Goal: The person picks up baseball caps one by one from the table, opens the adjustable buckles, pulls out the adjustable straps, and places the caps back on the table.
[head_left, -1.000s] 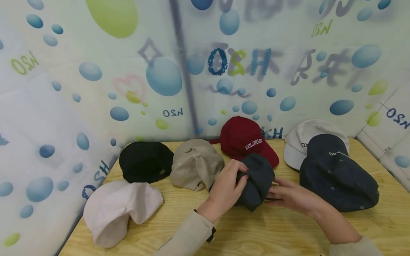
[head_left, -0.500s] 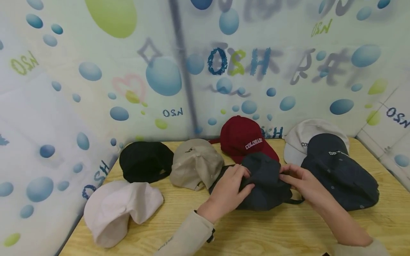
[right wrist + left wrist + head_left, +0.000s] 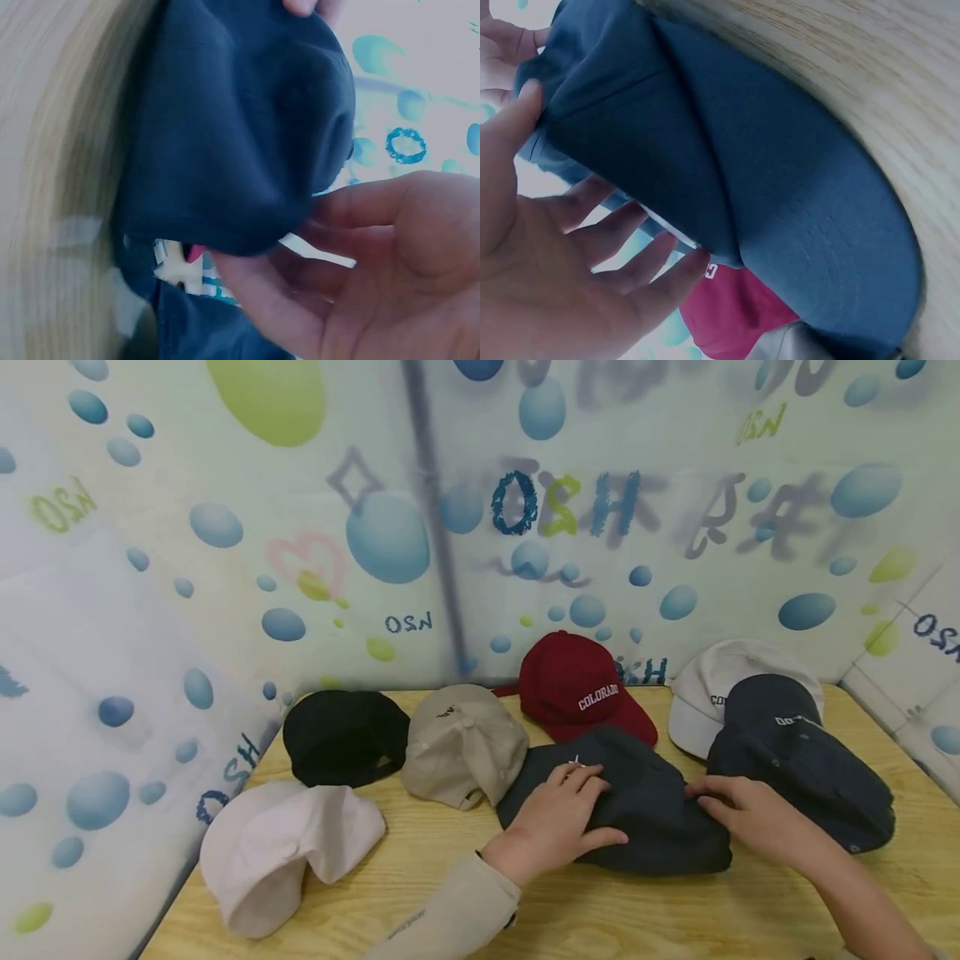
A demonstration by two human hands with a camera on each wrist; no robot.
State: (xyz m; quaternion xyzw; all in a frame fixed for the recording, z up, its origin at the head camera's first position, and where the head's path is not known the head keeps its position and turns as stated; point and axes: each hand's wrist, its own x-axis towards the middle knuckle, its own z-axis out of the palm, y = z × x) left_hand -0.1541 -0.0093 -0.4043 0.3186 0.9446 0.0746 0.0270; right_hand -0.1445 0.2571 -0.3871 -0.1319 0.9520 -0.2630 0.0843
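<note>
In the head view a dark navy baseball cap [image 3: 652, 827] lies in the middle of the wooden table, its brim pointing left. My left hand [image 3: 551, 822] rests on the front of the crown, fingers spread and thumb apart. The left wrist view shows the curved brim [image 3: 832, 202] and those fingertips along the crown's front. At the other end my right hand [image 3: 757, 818] pinches the back edge of the cap. In the right wrist view its thumb [image 3: 262, 292] lies at the rim near the strap opening, with the fingers against the crown.
A beige cap [image 3: 457, 752] borders the navy one at left, with a black cap [image 3: 341, 735] and a pale pink cap [image 3: 255, 852] further left. Behind stands a maroon cap [image 3: 570, 685]. At right a second navy cap [image 3: 802, 777] overlaps a light grey cap [image 3: 693, 718].
The folded, bunched navy cap has been spread out and lies longer on the table. My right hand has shifted right along its back; the left fingers have loosened and spread over the crown.
</note>
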